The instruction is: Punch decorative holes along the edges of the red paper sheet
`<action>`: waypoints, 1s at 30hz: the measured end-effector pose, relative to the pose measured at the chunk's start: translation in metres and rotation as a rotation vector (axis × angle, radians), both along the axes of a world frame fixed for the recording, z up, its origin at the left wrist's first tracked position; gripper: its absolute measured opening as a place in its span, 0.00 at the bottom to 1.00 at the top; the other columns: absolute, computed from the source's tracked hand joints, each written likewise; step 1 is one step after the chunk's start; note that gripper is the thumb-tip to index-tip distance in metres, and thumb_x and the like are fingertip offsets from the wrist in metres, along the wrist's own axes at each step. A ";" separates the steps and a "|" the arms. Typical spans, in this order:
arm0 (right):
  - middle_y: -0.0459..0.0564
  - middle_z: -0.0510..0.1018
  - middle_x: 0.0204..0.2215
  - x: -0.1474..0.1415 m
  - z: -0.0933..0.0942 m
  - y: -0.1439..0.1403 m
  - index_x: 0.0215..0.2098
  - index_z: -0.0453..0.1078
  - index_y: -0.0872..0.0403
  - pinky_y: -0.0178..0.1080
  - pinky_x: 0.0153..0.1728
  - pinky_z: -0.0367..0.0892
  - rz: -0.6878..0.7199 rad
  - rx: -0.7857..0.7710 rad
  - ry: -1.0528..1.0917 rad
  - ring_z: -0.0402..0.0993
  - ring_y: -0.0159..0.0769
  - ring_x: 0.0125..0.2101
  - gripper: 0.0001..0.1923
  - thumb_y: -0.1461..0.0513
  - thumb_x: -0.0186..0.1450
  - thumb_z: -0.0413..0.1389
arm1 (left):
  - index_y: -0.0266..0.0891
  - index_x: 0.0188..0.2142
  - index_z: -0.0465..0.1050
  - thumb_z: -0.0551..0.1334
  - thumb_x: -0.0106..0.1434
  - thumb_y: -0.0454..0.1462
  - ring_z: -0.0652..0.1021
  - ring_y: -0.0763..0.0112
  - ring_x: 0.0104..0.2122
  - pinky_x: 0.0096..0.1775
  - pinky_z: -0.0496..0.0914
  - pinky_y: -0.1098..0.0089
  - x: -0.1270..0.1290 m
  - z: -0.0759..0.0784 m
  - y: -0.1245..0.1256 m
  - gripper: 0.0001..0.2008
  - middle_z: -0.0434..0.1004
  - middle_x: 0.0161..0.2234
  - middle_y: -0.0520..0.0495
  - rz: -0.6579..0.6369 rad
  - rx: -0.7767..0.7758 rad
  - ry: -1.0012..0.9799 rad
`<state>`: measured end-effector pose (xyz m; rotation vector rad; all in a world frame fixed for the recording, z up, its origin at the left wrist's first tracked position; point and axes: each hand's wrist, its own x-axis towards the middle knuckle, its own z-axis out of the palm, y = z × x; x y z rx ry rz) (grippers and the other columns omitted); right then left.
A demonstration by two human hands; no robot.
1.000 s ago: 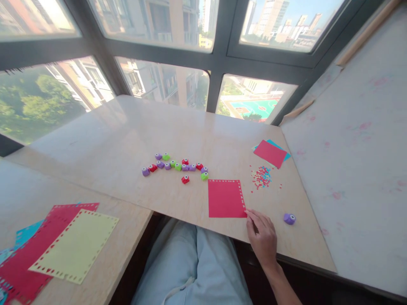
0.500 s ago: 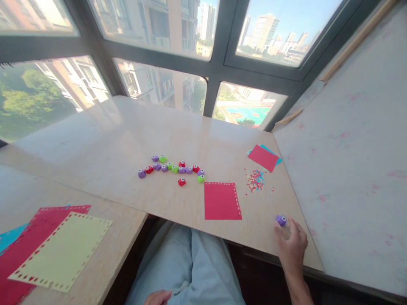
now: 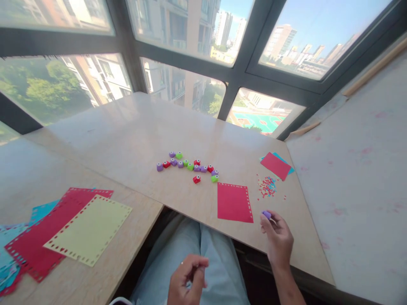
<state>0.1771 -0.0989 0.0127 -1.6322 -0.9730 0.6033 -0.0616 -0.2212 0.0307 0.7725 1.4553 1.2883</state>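
Between the thumb and fingers of my right hand [image 3: 280, 237] is a small purple craft punch [image 3: 266, 214], held just right of a red paper sheet [image 3: 234, 203]. Small heart-shaped holes run along the sheet's top and right edges. My left hand [image 3: 189, 279] is over my lap with its fingers curled in towards the thumb; I see nothing in it. Beyond the red sheet lie several purple, red and green craft punches, among them a red punch [image 3: 196, 179] and a green punch [image 3: 215, 179] close to the sheet's corner.
A scatter of tiny paper cut-outs [image 3: 267, 186] lies to the right, below stacked red and blue cards [image 3: 276, 165]. On the left surface are a punched yellow sheet [image 3: 90, 228], a punched red sheet [image 3: 34, 250] and blue paper pieces [image 3: 8, 254]. Windows and a wall enclose the table.
My right hand has moved left with the purple punch, towards the red sheet. My left hand has risen further into view over my lap. The camera view has turned left.
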 end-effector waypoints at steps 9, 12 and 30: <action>0.54 0.78 0.43 -0.127 0.042 -0.011 0.51 0.74 0.49 0.41 0.42 0.74 0.761 0.360 -0.312 0.75 0.39 0.43 0.16 0.63 0.65 0.57 | 0.37 0.54 0.67 0.65 0.58 0.47 0.77 0.63 0.45 0.47 0.72 0.68 0.000 0.030 0.078 0.28 0.75 0.47 0.39 -0.069 0.083 -0.315; 0.54 0.79 0.42 -0.135 0.045 -0.009 0.51 0.73 0.49 0.42 0.42 0.74 0.810 0.357 -0.317 0.75 0.39 0.42 0.16 0.64 0.67 0.56 | 0.35 0.51 0.70 0.67 0.57 0.47 0.78 0.61 0.44 0.47 0.73 0.66 -0.010 0.026 0.080 0.26 0.77 0.45 0.38 -0.017 0.093 -0.349; 0.52 0.80 0.40 -0.115 0.006 -0.033 0.52 0.70 0.51 0.39 0.42 0.74 0.860 0.095 -0.160 0.78 0.36 0.38 0.15 0.61 0.68 0.53 | 0.37 0.42 0.68 0.67 0.57 0.45 0.79 0.67 0.39 0.42 0.73 0.67 -0.070 0.018 0.100 0.18 0.78 0.42 0.42 0.348 0.212 0.301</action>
